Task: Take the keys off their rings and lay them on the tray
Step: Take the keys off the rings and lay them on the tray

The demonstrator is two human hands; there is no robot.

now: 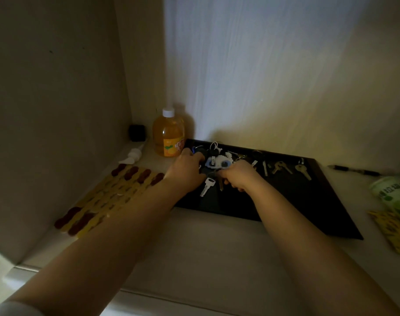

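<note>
A black tray [308, 208] lies on the pale counter against the wall. A bunch of keys with a white and blue charm [217, 162] sits at the tray's far left. My left hand [187, 172] grips the bunch from the left. My right hand [240, 176] is closed on the bunch from the right. A silver key [207, 187] and a darker key [220, 184] hang down between the hands. Several loose keys lie on the tray's far right, among them a brass key [281, 167] and a silver key [304, 170].
An orange bottle with a white cap [168, 135] stands at the tray's far left corner, with a white pump head [131, 156] and a small black cube [137, 132] beside it. A yellow and dark red mat [107, 197] lies left. A green packet [395, 195] and a pen [354, 171] lie right.
</note>
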